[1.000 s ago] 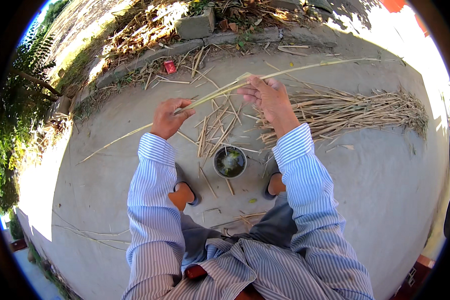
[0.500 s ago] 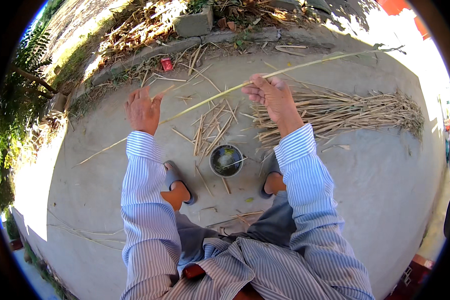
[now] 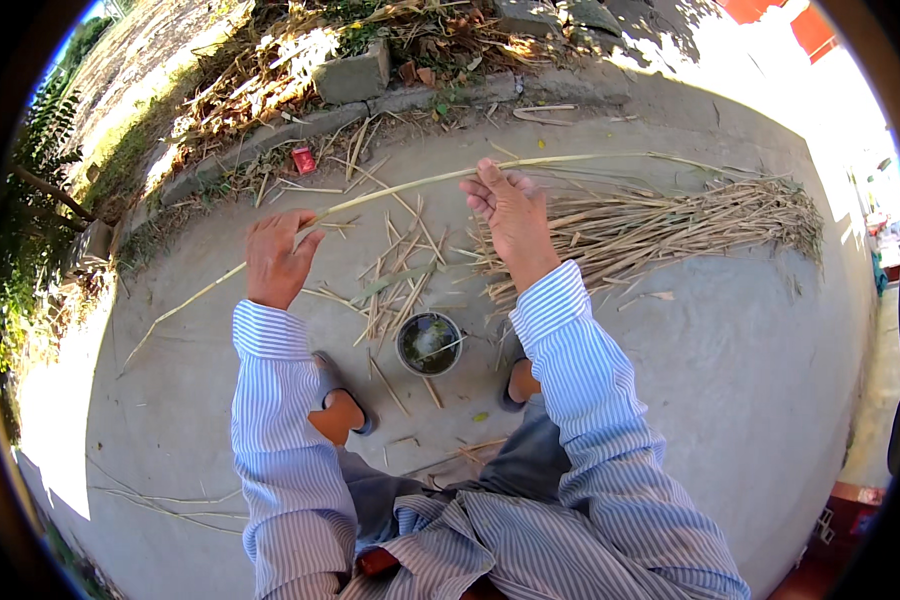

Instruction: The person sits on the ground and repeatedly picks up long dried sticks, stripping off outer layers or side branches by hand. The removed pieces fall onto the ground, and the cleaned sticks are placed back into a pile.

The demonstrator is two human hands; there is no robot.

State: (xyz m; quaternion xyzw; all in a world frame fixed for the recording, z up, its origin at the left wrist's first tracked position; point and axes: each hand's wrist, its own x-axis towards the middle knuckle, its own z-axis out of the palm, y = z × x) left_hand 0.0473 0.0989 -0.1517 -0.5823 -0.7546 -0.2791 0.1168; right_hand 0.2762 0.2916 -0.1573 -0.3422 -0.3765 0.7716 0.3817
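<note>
A long, pale yellow-green stalk (image 3: 400,187) stretches across in front of me, thin and bent at its left end. My left hand (image 3: 278,258) is closed around it, and the thin end sticks out below the fist toward the lower left. Farther right, my right hand (image 3: 513,222) pinches the same stalk at the thumb and fingertips, its other fingers loosely curled. The stalk's right part runs on above a bundle of dry stalks (image 3: 660,225) lying on the concrete. Below and between my hands are loose cut stalk pieces (image 3: 395,310) and a flat greenish strip (image 3: 395,281).
A round container of dark liquid (image 3: 429,344), with a thin stick in it, stands between my feet. A red packet (image 3: 303,160) lies near the curb (image 3: 260,150). Behind that are a concrete block (image 3: 352,75) and dry leaves. Thin stalks (image 3: 170,498) lie at lower left.
The stalk has shifted and now bows upward between my hands. My left hand has moved lower and closed around it. A greenish strip now lies over the loose pieces.
</note>
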